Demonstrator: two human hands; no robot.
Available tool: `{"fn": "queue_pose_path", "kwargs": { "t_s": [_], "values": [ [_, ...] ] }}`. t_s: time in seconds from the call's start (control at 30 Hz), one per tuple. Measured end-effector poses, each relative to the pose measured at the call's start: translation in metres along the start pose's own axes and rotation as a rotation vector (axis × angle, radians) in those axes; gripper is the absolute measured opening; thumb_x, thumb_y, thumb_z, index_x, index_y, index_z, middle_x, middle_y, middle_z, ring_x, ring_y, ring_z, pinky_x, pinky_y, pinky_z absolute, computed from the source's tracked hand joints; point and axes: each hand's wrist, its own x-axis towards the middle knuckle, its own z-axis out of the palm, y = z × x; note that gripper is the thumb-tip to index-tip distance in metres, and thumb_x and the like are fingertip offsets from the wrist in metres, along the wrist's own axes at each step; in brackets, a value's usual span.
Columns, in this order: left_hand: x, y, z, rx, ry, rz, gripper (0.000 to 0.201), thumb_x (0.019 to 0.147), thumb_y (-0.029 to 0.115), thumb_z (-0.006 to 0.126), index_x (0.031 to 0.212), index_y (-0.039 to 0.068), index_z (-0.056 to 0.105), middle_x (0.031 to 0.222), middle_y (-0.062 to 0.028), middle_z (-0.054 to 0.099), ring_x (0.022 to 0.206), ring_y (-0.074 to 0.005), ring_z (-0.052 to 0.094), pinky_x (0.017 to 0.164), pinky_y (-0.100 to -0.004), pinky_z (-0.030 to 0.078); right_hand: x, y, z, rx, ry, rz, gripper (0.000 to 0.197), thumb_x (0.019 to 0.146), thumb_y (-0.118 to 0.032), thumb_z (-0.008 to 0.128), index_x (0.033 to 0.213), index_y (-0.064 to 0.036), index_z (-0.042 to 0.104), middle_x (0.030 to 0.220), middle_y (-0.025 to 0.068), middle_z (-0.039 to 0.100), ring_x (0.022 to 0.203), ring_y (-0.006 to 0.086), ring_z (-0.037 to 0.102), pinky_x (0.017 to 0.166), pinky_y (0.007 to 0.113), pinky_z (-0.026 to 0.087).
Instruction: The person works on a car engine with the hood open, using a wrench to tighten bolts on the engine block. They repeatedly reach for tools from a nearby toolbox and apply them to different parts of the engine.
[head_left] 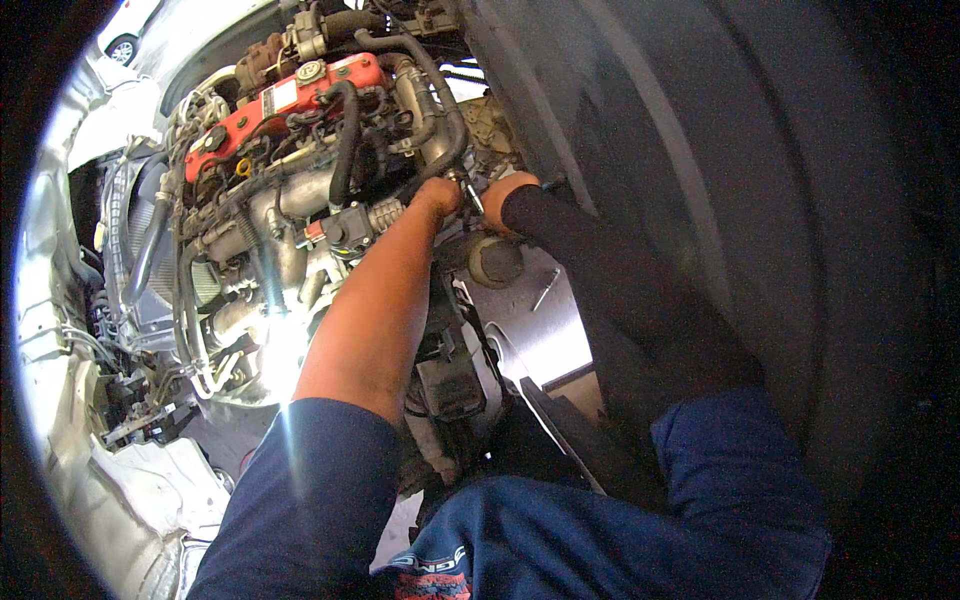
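Note:
My left hand (pixel 440 194) reaches with a bare forearm to the rear end of an engine (pixel 290 190) and is closed beside a black hose (pixel 455 125). What its fingers hold is hidden. Close on its right, my right hand (pixel 508 198), coming out of a long dark sleeve, is curled around the lower part of a slim silver metal tool (pixel 474 197). The tool's shiny shaft slants between the two hands; its exact kind cannot be made out. A red valve cover (pixel 285 105) with a round filler cap (pixel 311 71) tops the engine.
A large dark ribbed panel (pixel 680 150) rises along my right side. Below my hands are a round dark cap-like part (pixel 496 262) and a bright metal sheet (pixel 545 310) with a thin rod on it. A radiator (pixel 150 240) and white bodywork (pixel 60 370) stand at left.

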Motion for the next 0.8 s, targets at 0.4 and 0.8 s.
{"fn": "queue_pose_path", "kwargs": {
  "t_s": [0.4,0.8],
  "values": [
    [0.007,0.002,-0.006,0.029,-0.122,-0.112,0.043,0.102,0.034,0.043,0.136,0.016,0.062,0.136,-0.0186,0.062,0.127,-0.0352,0.059,0.104,-0.0450,0.049,0.064,-0.002,0.044,0.052,-0.037,-0.006,0.036,0.099,-0.029,0.054,0.122,-0.0082,0.072,0.126,0.0128,0.070,0.112,0.0316,0.070,0.091,0.050,0.056],
    [0.016,-0.005,0.011,-0.091,-0.086,-0.155,0.045,0.100,0.044,0.044,0.133,0.021,0.066,0.140,-0.0144,0.061,0.127,-0.0348,0.059,0.106,-0.0426,0.047,0.045,-0.010,0.041,0.236,-0.009,0.080,0.039,0.098,-0.028,0.053,0.127,-0.0084,0.069,0.128,0.0176,0.068,0.116,0.0339,0.068,0.094,0.051,0.055]
  ]
}}
